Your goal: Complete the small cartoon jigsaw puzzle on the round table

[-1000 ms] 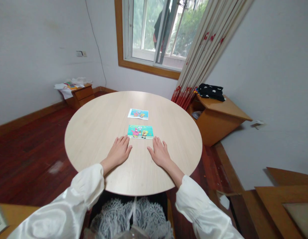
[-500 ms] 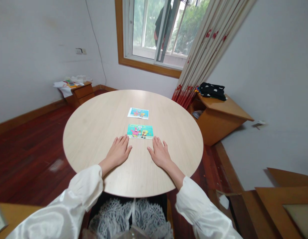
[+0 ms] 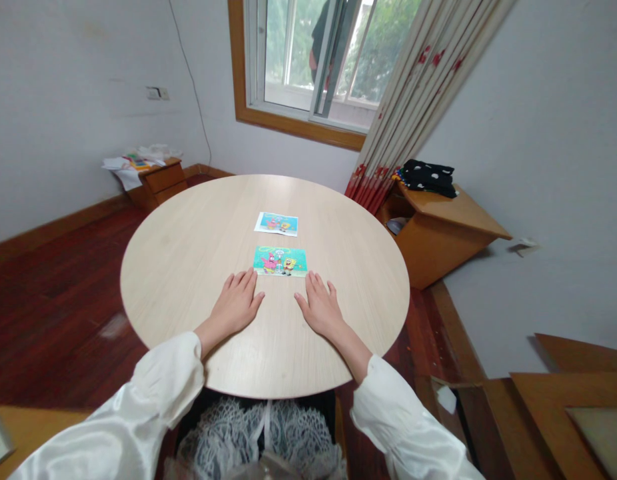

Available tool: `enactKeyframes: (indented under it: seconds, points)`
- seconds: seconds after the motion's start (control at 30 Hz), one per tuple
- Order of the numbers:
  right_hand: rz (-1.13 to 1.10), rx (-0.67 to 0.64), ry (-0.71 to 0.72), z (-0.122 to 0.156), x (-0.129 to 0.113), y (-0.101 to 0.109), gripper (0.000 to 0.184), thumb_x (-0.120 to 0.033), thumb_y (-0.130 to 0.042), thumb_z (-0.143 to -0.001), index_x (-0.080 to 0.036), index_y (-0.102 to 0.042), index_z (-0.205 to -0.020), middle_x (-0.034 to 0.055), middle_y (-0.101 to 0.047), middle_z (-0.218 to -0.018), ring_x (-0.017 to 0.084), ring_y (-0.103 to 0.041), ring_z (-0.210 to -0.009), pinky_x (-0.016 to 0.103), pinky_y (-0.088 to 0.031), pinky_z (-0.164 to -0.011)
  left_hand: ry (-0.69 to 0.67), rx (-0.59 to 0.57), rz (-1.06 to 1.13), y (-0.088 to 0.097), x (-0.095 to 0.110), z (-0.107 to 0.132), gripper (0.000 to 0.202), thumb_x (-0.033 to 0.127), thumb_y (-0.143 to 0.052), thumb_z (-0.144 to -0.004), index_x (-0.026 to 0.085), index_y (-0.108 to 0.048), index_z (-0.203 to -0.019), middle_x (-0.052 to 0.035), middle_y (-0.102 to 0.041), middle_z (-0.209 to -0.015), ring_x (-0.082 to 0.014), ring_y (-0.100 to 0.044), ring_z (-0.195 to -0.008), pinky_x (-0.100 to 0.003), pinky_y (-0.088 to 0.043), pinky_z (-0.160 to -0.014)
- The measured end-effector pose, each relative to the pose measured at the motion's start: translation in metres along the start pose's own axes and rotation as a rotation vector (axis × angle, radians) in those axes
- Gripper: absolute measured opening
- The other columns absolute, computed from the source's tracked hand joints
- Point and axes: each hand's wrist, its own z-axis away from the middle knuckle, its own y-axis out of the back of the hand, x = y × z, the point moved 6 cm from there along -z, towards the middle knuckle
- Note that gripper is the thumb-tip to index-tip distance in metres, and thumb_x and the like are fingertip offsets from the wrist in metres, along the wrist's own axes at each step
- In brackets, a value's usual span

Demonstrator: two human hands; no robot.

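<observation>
My left hand (image 3: 236,305) and my right hand (image 3: 321,309) lie flat, palms down, on a round light-wood table (image 3: 188,253), fingers stretched out and holding nothing. Just beyond my fingertips lies a turquoise cartoon picture card (image 3: 280,261), flat on the table, close to both hands but not touched. A second, smaller cartoon picture with a white border (image 3: 276,223) lies farther back on the table. White satin sleeves cover both my arms.
A low wooden cabinet (image 3: 156,179) with papers stands at the left wall. A tilted wooden cabinet (image 3: 441,237) with a black spotted cloth (image 3: 428,178) is at the right, beside a curtain (image 3: 408,100) and a window (image 3: 313,60). Dark red wood floor surrounds the table.
My hands have stayed flat in the same place. The camera has shifted slightly, so the table and cards sit a little higher in view.
</observation>
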Motion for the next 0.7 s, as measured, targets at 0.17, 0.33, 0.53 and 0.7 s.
enactKeyframes:
  seconds: [0.17, 0.33, 0.53, 0.7]
  points:
    - [0.001, -0.010, 0.000, -0.0011, -0.0004, 0.0002, 0.065, -0.041, -0.029, -0.100, -0.002, -0.024, -0.152, 0.0172, -0.021, -0.160, 0.028, -0.018, -0.149, 0.051, -0.012, -0.119, 0.008, -0.025, -0.028, 0.0009, 0.0003, -0.0008, 0.059, 0.038, -0.031, -0.097, 0.002, -0.041, -0.144, -0.0195, -0.040, -0.152, -0.0314, -0.039, -0.138, -0.049, -0.027, -0.114]
    - [-0.009, -0.004, -0.001, -0.0035, -0.0007, 0.0008, 0.064, -0.041, -0.030, -0.100, -0.005, -0.026, -0.152, 0.0175, -0.022, -0.160, 0.027, -0.020, -0.149, 0.050, -0.012, -0.119, 0.010, -0.050, -0.048, 0.0025, 0.0018, -0.0021, 0.061, 0.039, -0.030, -0.098, 0.000, -0.039, -0.144, -0.0206, -0.039, -0.153, -0.0327, -0.040, -0.137, -0.049, -0.028, -0.112]
    - [-0.012, 0.007, -0.002, -0.0047, 0.0004, -0.0014, 0.064, -0.041, -0.030, -0.100, -0.005, -0.026, -0.152, 0.0179, -0.023, -0.160, 0.028, -0.021, -0.149, 0.050, -0.012, -0.119, 0.023, -0.016, -0.049, 0.0037, 0.0021, -0.0042, 0.059, 0.039, -0.032, -0.096, 0.005, -0.042, -0.143, -0.0187, -0.042, -0.152, -0.0327, -0.044, -0.131, -0.046, -0.030, -0.108]
    - [-0.010, 0.011, 0.006, -0.0073, 0.0005, -0.0007, 0.064, -0.041, -0.030, -0.099, -0.004, -0.027, -0.152, 0.0181, -0.023, -0.159, 0.027, -0.020, -0.149, 0.051, -0.013, -0.119, 0.031, -0.026, -0.045, 0.0021, 0.0021, -0.0056, 0.061, 0.039, -0.033, -0.096, 0.004, -0.041, -0.144, -0.0194, -0.041, -0.152, -0.0344, -0.044, -0.130, -0.047, -0.029, -0.106]
